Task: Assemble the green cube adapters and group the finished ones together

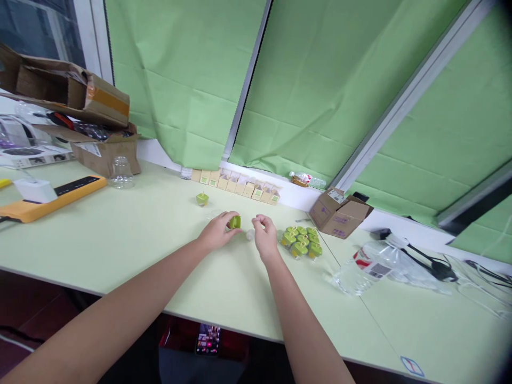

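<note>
My left hand [219,230] is closed around a small green cup-like lid [235,222], its hollow side turned to the right. A short gap away, my right hand [264,234] has its thumb and fingers pinched together; whatever is between them is too small to make out. Below the right fingertips a small whitish round piece [250,235] sits on the table. To the right of that hand stands a cluster of several small green-lidded containers [301,241] with ring tops. One more such container [202,199] stands alone behind my left hand.
Small cardboard boxes [240,185] line the back edge. A brown carton [340,212] and a large water bottle [366,266] stand at right. At left are an orange power strip [80,192], a clear jar [121,173] and stacked cartons [104,152]. A phone [208,339] lies below the table edge.
</note>
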`<state>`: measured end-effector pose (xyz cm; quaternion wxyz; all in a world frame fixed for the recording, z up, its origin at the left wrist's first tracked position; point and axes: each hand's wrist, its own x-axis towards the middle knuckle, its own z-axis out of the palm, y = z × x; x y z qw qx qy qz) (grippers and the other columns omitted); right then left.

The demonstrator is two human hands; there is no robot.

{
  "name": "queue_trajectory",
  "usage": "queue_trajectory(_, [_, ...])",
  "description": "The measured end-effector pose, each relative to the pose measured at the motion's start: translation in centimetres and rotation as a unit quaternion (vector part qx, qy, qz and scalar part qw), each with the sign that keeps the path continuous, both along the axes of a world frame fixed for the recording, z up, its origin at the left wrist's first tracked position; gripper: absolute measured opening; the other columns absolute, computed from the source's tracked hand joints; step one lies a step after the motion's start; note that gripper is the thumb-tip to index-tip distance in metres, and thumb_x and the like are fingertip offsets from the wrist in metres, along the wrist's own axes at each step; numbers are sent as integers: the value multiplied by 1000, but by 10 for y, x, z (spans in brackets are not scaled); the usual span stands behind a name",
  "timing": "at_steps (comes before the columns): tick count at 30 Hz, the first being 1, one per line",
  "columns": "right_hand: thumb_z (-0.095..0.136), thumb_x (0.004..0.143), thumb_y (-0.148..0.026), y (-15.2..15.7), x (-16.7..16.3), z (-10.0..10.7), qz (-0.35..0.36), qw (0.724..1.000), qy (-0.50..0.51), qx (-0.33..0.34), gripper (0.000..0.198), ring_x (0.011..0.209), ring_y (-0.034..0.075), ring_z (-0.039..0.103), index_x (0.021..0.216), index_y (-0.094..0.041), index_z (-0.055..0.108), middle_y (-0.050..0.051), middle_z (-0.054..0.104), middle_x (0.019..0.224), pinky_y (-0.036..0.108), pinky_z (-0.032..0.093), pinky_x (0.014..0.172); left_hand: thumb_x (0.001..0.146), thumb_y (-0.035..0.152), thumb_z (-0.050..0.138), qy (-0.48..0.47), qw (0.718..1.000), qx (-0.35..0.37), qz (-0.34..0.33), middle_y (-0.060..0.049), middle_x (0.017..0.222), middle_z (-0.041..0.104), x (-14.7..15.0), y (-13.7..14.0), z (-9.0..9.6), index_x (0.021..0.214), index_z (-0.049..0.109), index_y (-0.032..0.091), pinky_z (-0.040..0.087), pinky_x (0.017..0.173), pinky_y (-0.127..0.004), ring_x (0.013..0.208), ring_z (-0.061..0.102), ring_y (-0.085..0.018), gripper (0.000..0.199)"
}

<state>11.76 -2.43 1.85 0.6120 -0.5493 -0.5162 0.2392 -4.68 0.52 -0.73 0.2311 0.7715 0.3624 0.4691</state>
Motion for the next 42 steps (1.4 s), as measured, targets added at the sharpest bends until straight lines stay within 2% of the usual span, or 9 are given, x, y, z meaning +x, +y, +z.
queue_trajectory(5, [60,75,-37,1,4,0,24,995,91,-14,20,76,16,64,81,-19,53,7,65,99,29,53,63,79,38,66,-21,999,-28,-14,-7,108,63,1,4,-6,117,55,23,52,73,-30,84,60,-17,41])
queue_trajectory(11, [68,69,-29,4,5,-1,25,982,186,-18,19,71,15,67,76,-18,55,6,69,90,33,58,72,77,38,68,-3,999,-46,-25,-6,102,64,2,3,-6,113,55,22,52,74,-31,78,60,-16,41])
queue_trajectory(18, [67,64,-25,9,12,-3,14,974,222,-35,16,68,15,67,77,-15,68,4,68,80,33,58,75,76,39,69,-7,998,-47,-28,-5,100,64,1,2,-5,110,57,22,51,73,-31,77,60,-16,40])
queue_trajectory(21, [70,60,-24,10,14,-6,-2,976,209,-53,20,70,18,68,78,-15,69,4,68,75,32,58,72,76,39,69,-8,998,-48,-27,-5,99,64,1,2,-5,110,57,22,52,73,-31,76,60,-16,40])
queue_trajectory(26, [75,55,-24,10,18,-9,-19,984,159,-71,35,71,17,67,89,-16,71,3,70,83,31,55,70,75,39,69,-4,998,-51,-35,-5,98,64,0,1,-3,108,57,22,51,71,-31,75,60,-15,39])
queue_trajectory(31, [74,59,-27,10,17,-7,-1,980,196,-32,27,67,15,64,83,-16,69,1,65,71,33,57,73,75,37,69,-3,998,-52,-42,-4,96,64,0,-1,-1,106,57,22,51,70,-31,74,59,-16,36])
queue_trajectory(34, [72,62,-29,10,15,-6,12,980,198,-27,25,63,12,61,83,-16,67,1,64,73,33,57,71,75,37,69,-3,998,-48,-39,-5,96,64,0,-1,0,106,58,22,51,70,-31,76,59,-16,37])
queue_trajectory(38, [70,66,-33,8,15,-4,-3,985,168,-44,26,64,12,60,87,-18,65,2,65,80,29,56,62,74,36,69,0,998,-47,-43,-5,95,65,0,0,-1,106,58,22,51,71,-31,77,59,-17,36])
queue_trajectory(42, [65,71,-39,7,14,-3,-21,993,98,-57,27,63,14,61,88,-18,63,3,65,83,24,48,50,74,36,70,-2,998,-47,-43,-5,97,65,0,0,-1,106,58,22,51,72,-31,77,59,-17,37])
